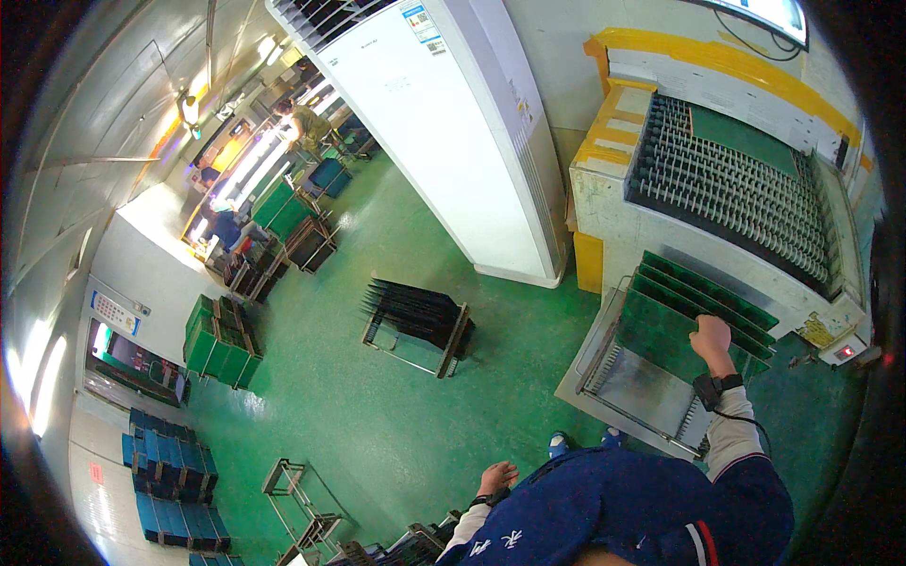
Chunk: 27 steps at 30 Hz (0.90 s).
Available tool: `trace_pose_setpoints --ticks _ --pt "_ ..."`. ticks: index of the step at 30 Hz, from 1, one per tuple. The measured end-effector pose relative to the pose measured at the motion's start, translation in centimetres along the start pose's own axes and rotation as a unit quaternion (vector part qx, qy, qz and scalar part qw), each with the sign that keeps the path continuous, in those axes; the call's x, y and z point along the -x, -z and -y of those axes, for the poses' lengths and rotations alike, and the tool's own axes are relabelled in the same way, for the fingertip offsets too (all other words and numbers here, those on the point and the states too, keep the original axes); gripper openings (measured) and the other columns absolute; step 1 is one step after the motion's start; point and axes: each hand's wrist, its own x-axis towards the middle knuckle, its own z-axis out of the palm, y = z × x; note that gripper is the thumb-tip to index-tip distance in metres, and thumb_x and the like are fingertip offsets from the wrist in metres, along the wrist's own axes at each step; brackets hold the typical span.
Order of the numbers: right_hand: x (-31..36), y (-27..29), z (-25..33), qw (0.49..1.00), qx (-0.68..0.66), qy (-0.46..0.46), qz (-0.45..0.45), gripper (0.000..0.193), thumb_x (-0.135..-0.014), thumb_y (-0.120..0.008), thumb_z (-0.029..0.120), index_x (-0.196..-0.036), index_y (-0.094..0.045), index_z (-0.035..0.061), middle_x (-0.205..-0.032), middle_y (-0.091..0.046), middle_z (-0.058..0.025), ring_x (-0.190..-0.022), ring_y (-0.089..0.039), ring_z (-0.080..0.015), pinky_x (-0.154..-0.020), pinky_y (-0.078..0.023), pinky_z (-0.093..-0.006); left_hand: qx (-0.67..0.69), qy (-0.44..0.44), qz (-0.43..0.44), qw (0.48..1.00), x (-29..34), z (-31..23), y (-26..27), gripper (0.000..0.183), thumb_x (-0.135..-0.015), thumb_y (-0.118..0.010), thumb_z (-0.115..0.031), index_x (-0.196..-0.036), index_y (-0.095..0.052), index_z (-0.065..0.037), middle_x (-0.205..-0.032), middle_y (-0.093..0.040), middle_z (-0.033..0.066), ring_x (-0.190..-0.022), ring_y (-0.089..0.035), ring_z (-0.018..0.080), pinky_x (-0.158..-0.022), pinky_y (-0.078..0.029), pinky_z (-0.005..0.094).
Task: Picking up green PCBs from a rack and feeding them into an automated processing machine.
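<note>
On the right, my right hand (713, 340) is closed at the upper edge of a flat green panel (656, 330). This panel stands tilted in a metal rack (651, 396) with toothed slots along its sides, and several more green panels (703, 292) stand behind it. My right wrist wears a black strap with a cable. My left hand (497, 478) hangs low by my side, fingers loosely bent and a little apart, with nothing seen in it. Closest to it is a row of dark boards (415, 547) at the lower edge, partly cut off.
A roller conveyor (736, 198) carrying a green board (741, 137) stands beyond the rack. Left of it rises a tall white cabinet (453, 123). On the green floor are a rack of black panels (415, 316), a bare frame (302, 509) and blue stacks (175, 472). Several people work far left.
</note>
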Motion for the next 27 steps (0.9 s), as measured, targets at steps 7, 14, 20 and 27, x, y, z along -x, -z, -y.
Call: trace_pose_setpoints --ticks 7,14,20,27 --pt "0.0 0.1 0.2 1.0 0.001 -0.002 -0.002 0.033 -0.067 -0.074 0.023 -0.096 -0.066 0.0079 -0.093 -0.065 -0.0149 -0.093 -0.062 -0.0317 -0.078 -0.049 -0.0424 0.008 0.008 0.013 1.0 -0.4 0.1 0.6 0.03 -0.089 -0.058 -0.018 -0.111 -0.05 0.0 -0.104 -0.061 0.016 -0.081 -0.063 0.0282 -0.065 -0.053 0.0383" --pt "0.1 0.4 0.4 1.0 -0.006 -0.008 0.007 0.034 -0.067 -0.074 0.022 -0.097 -0.066 0.0083 -0.094 -0.066 -0.0148 -0.093 -0.062 -0.0318 -0.079 -0.05 -0.0425 -0.003 0.006 0.0 1.0 -0.3 0.1 0.3 0.033 -0.09 -0.057 -0.019 -0.116 -0.048 0.0 -0.107 -0.06 0.0167 -0.084 -0.063 0.0285 -0.068 -0.053 0.0384" --pt "0.1 0.3 0.4 1.0 0.004 -0.013 0.009 0.037 -0.068 -0.074 0.023 -0.101 -0.066 0.0082 -0.095 -0.066 -0.0143 -0.094 -0.062 -0.0314 -0.08 -0.049 -0.0416 -0.01 -0.002 0.004 1.0 0.3 -0.2 0.0 0.034 -0.091 -0.056 -0.018 -0.117 -0.048 0.001 -0.11 -0.059 0.0173 -0.086 -0.062 0.0288 -0.069 -0.053 0.0385" --pt "0.3 0.8 0.5 1.0 0.003 -0.012 0.018 0.038 -0.068 -0.074 0.022 -0.103 -0.065 0.0079 -0.097 -0.066 -0.0145 -0.095 -0.062 -0.0313 -0.081 -0.049 -0.0416 -0.018 -0.013 0.007 1.0 1.0 -0.4 -0.3 0.032 -0.091 -0.054 -0.018 -0.117 -0.048 0.0 -0.107 -0.06 0.0161 -0.085 -0.063 0.0282 -0.069 -0.053 0.0374"
